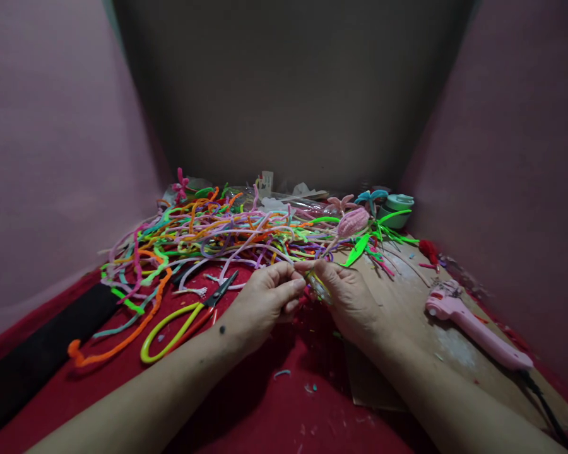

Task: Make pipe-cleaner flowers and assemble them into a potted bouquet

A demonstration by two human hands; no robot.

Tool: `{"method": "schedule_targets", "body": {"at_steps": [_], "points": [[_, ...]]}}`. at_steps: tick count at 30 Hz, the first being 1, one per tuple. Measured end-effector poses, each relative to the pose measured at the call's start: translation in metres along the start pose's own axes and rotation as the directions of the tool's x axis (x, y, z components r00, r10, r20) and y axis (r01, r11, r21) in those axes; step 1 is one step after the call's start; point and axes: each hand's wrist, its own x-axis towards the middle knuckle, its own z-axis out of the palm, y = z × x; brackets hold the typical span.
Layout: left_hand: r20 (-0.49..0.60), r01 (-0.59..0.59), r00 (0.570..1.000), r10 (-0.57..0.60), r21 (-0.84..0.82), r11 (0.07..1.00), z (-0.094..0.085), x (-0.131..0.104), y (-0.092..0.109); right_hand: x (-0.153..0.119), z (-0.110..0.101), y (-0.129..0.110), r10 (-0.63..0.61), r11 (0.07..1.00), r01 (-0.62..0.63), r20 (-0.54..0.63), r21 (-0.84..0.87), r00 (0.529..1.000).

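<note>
My left hand (269, 296) and my right hand (349, 301) meet in the middle, above the red cloth. The right fingers are closed around a small yellow-and-white piece (319, 287), mostly hidden by them. Thumb and fingers of the left hand are pinched together right beside it; what lies between them is too small to make out. Just beyond the right hand is a pink fuzzy flower bud (353, 222), its thin stem running down toward my fingers. Scissors with yellow and red handles (173, 331) lie left of my left hand, blades pointing away.
A tangled heap of coloured pipe cleaners (227, 233) spreads behind my hands. At right, a pink glue gun (478, 328) rests on a cardboard sheet (407, 378). A mint-green container (397, 211) stands at the back. A long black object (52, 347) lies at left.
</note>
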Motion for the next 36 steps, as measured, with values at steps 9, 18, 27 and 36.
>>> {"method": "schedule_targets", "body": {"at_steps": [9,18,27,36], "points": [[0.048,0.026,0.999,-0.024,-0.037,0.999,-0.007,-0.001,0.001,0.000,-0.001,-0.004,-0.091,0.992,0.086,0.041,0.094,0.995],[0.085,0.066,0.995,-0.057,-0.096,0.993,-0.007,0.001,0.002,-0.001,-0.001,-0.005,-0.014,0.995,0.015,-0.014,0.094,1.000],[0.074,0.079,0.995,-0.071,-0.121,0.989,-0.005,0.002,0.000,-0.003,0.003,-0.012,0.036,0.996,-0.027,-0.099,0.088,0.994],[0.034,-0.086,0.996,0.084,0.057,0.995,-0.020,0.020,0.010,-0.007,0.000,-0.026,-0.213,0.961,0.192,0.085,0.200,0.973]]}}
